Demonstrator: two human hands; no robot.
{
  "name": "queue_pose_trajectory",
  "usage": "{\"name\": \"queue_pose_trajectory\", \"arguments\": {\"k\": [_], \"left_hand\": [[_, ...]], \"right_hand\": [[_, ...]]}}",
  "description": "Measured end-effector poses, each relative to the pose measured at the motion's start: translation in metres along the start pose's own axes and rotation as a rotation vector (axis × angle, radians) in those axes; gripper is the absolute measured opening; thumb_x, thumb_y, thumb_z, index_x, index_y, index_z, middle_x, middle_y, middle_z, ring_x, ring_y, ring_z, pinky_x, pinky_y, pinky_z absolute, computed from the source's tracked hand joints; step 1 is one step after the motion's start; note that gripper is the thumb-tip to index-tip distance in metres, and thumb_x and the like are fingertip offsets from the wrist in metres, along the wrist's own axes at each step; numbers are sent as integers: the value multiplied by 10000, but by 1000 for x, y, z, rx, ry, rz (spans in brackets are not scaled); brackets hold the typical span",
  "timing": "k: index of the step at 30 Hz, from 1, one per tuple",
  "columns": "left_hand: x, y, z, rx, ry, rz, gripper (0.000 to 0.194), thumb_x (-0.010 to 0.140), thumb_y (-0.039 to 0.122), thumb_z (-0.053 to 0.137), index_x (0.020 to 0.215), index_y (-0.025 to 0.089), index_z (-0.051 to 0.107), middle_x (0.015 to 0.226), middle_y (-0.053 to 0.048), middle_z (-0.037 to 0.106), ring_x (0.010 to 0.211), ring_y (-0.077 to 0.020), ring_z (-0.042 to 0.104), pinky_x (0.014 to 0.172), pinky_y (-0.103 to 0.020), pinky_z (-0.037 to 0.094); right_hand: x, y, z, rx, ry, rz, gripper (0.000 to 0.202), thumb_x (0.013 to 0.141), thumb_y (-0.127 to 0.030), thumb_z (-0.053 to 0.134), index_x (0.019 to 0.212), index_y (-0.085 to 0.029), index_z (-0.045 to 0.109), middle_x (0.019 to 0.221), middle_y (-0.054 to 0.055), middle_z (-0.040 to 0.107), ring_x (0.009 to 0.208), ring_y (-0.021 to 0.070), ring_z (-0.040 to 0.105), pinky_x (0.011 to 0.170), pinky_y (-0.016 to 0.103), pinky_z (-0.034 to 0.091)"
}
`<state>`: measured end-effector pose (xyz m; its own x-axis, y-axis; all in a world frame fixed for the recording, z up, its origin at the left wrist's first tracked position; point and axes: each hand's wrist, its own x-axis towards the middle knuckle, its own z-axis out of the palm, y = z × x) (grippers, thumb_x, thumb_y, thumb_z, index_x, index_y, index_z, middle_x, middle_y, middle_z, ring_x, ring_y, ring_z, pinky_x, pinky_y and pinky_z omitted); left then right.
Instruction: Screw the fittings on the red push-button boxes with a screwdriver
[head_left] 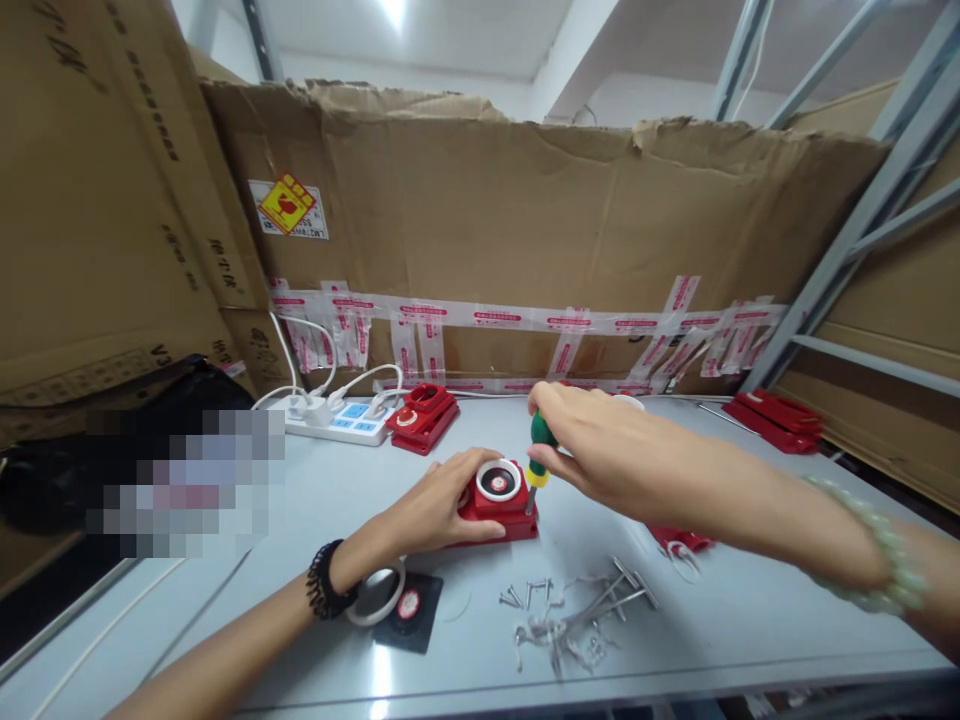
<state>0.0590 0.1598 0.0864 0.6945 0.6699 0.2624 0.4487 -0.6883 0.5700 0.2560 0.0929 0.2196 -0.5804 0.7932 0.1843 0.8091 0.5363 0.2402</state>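
A red plastic housing (504,527) with a white ring and black disc on top lies on the table in the middle. My left hand (442,500) is closed around its left side, thumb along the front. In my right hand (592,435) is a screwdriver (538,455) with a green and yellow handle, held nearly upright. Its metal tip meets the housing's right corner; whether a screw sits under it I cannot tell. Several loose screws (512,597) and longer metal bolts (619,595) lie in front of the housing.
A white power strip (337,422) with plugs stands back left, beside another red housing (424,415). More red parts (776,420) lie at the far right. A black square piece (421,620) and a white ring (394,605) are near my left wrist. Cardboard (525,230) walls the back.
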Motion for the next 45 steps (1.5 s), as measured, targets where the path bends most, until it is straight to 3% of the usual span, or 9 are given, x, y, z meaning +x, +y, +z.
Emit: {"name": "queue_pose_trajectory", "arguments": {"k": [4,9,15,21,28,34,38,43,45], "left_hand": [[0,0,0,3,-3,-6,623,712,449,701,1238,261,426,1212,-73,538,1064,-276,531,878,-397,440],[1,1,0,9,-2,0,617,703,454,705,1225,257,442,1223,-77,535,1065,-280,532,873,-403,438],[1,2,0,-18,-6,-5,609,711,437,702,1231,257,440,1202,-79,546,1048,-275,540,877,-405,441],[0,2,-1,-6,-17,-9,620,709,439,706,1233,252,433,1245,-92,521,1092,-290,515,893,-417,432],[0,2,0,-6,-12,-10,601,716,443,698,1223,257,434,1203,-81,540,1045,-279,536,875,-414,439],[1,2,0,-5,-15,-10,629,712,447,699,1244,264,418,1224,-90,527,1070,-294,523,889,-435,430],[1,2,0,-3,-12,-12,618,712,446,699,1234,260,426,1212,-84,535,1054,-286,533,876,-422,441],[0,3,-1,-10,-20,-13,609,712,435,705,1226,260,431,1222,-77,535,1069,-279,531,880,-405,441],[0,3,-1,-11,-17,-8,606,713,438,702,1226,258,433,1224,-82,533,1070,-282,530,887,-412,437]], "right_hand": [[5,2,8,-111,38,132,336,946,-378,319,872,-120,521,691,95,608,578,206,554,507,306,284],[0,4,0,171,-48,20,100,876,-245,422,874,-163,479,785,52,607,637,157,538,529,271,320],[6,1,4,-118,25,168,336,950,-379,310,928,-101,497,690,97,606,575,213,553,495,306,261],[2,11,2,237,30,44,180,891,-260,434,1030,-149,456,904,77,614,732,172,570,587,279,361],[5,3,9,-13,38,210,309,936,-394,333,899,-136,500,684,75,605,559,189,541,485,291,257],[1,6,5,128,45,51,137,879,-289,409,872,-167,470,716,39,589,553,141,483,500,273,262],[3,4,9,-48,72,160,255,926,-338,326,827,-163,483,640,50,576,510,163,481,480,295,205],[1,4,3,179,38,110,103,866,-233,400,864,-166,479,764,41,605,616,147,534,522,269,298],[0,5,3,172,38,100,151,883,-281,393,887,-158,480,786,55,610,623,155,549,524,272,314]]}}
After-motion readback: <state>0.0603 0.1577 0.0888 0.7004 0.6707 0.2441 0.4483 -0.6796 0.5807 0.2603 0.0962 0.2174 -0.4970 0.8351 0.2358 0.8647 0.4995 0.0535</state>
